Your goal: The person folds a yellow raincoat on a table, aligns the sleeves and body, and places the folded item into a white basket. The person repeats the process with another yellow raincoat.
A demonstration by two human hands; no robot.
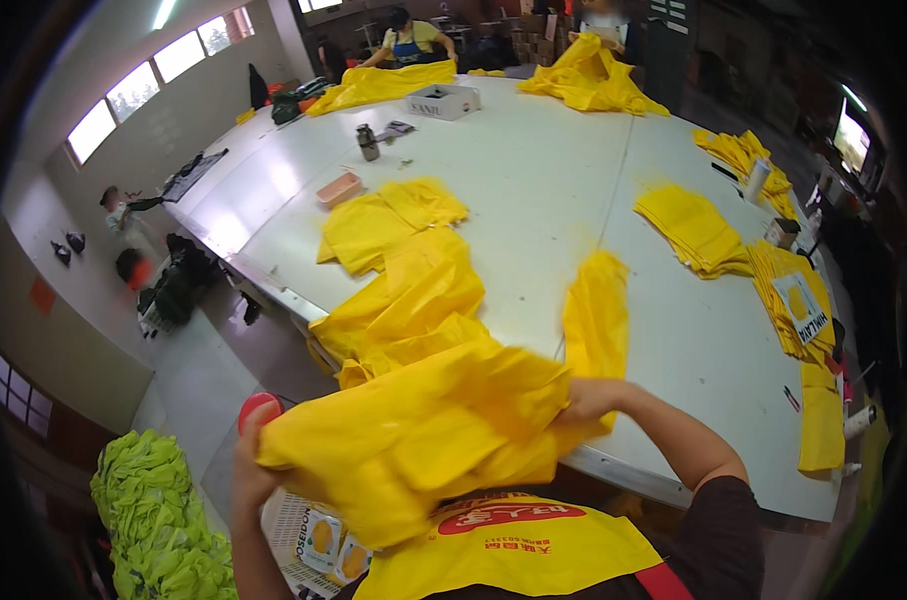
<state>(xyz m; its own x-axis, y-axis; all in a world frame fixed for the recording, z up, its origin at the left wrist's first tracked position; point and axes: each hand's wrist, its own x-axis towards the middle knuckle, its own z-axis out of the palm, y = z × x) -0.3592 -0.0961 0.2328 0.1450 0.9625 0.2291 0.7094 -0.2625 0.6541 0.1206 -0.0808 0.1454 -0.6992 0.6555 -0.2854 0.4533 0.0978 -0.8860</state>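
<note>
A yellow piece of thin, slightly shiny fabric (414,430) stretches between my two hands at the table's near edge, partly blurred by motion. My left hand (254,465) is closed on its left end, the fingers partly hidden by the fabric. At the opposite end my right hand (594,398) grips a bunched edge. Just beyond lies a crumpled yellow fabric pile (404,300) on the white table (534,190). A narrow yellow fabric piece (596,310) lies past my right hand. The exact kind of garment or piece cannot be told.
Folded yellow stacks (694,230) line the table's right side. A pink tray (340,190), a dark jar (368,142) and a white box (444,101) stand farther off. Green fabric (159,505) is heaped at lower left. Two people handle yellow fabric at the far edge.
</note>
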